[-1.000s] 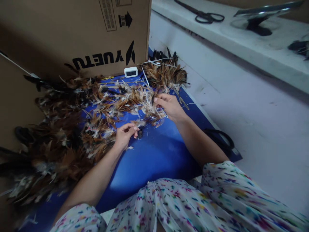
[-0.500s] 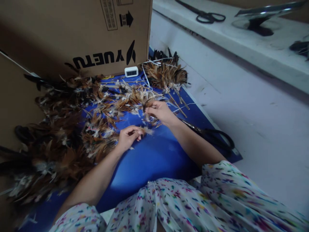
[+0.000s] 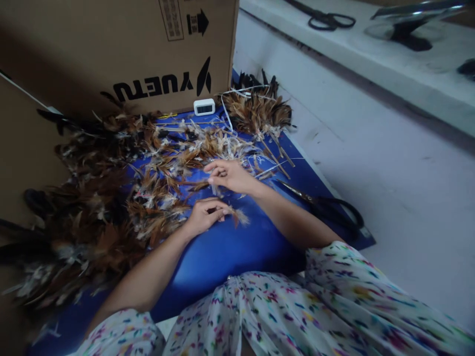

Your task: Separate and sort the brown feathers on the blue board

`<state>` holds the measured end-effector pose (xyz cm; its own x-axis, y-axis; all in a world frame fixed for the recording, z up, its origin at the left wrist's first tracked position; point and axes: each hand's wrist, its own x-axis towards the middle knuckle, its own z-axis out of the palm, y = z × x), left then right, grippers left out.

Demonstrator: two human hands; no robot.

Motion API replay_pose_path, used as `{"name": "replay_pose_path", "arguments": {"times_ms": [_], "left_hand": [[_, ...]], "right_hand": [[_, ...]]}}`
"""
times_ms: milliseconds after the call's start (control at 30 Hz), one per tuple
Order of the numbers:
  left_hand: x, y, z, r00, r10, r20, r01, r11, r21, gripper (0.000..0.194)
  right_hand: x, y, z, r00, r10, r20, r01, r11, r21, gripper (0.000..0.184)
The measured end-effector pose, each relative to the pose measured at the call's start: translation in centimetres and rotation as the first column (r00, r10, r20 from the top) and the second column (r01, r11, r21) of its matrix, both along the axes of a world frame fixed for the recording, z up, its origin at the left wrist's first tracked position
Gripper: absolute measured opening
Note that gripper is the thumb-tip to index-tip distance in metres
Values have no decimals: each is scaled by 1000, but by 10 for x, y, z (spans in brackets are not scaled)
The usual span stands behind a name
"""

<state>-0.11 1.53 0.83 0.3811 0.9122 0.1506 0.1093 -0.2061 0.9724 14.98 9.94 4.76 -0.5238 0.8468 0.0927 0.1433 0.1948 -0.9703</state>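
The right hand (image 3: 232, 176) has come in from the heap of loose feathers (image 3: 200, 148) towards the person's body, and now hangs just beyond the left hand (image 3: 208, 216), near it but not touching. Its index finger reaches out while the thumb bends in beside a brown feather (image 3: 198, 186); whether that grip is clamped on the feather or only brushing it, I cannot tell. The left grip is together, thumb and fingers pinching a pale feather tuft (image 3: 239, 216) that fans out to the right over the blue bench (image 3: 222, 252). With the hands this close, the two feathers could probably be matched or joined with little travel (my judgement only).

Black-handled scissors (image 3: 309, 200) lie by the right forearm, untouched. Beyond the hands, a tied feather bundle (image 3: 260, 112) rests with thin sticks (image 3: 276, 160) jutting from it or lying against it (hard to say which), and a small white digital display (image 3: 204, 107) stands by the cardboard box (image 3: 92, 59).
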Motion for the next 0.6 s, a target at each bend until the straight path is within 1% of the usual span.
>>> {"name": "replay_pose_path", "arguments": {"times_ms": [100,200,267,333,400,433,500,567,600], "left_hand": [[0,1,0,1000,4,21,-4,1000,8,18],[1,1,0,1000,8,28,-9,1000,14,17],[1,2,-1,1000,9,20,-10,1000,20,17],[0,2,-2,1000,8,9,-8,1000,24,17],[0,1,-4,1000,4,-3,-4,1000,28,17],[0,1,-5,1000,4,-7,-3,1000,30,16],[-1,1,-7,1000,-1,-12,1,999,35,16],[-1,2,-8,1000,-8,-12,9,999,41,16],[-1,2,-9,1000,-14,-13,15,999,43,16]], "right_hand": [[21,6,7,992,-125,6,125,992,-6,26],[34,8,10,980,-196,18,197,980,-17,25],[35,8,9,980,-201,17,201,978,-53,25],[31,7,7,987,-158,17,159,983,-91,25],[26,7,5,994,-110,24,111,990,-87,24],[24,7,5,994,-100,33,102,993,-63,23],[23,8,4,987,-138,87,136,990,27,20],[23,9,3,959,-199,200,173,975,141,17],[24,10,1,940,-210,268,162,968,190,15]]}}
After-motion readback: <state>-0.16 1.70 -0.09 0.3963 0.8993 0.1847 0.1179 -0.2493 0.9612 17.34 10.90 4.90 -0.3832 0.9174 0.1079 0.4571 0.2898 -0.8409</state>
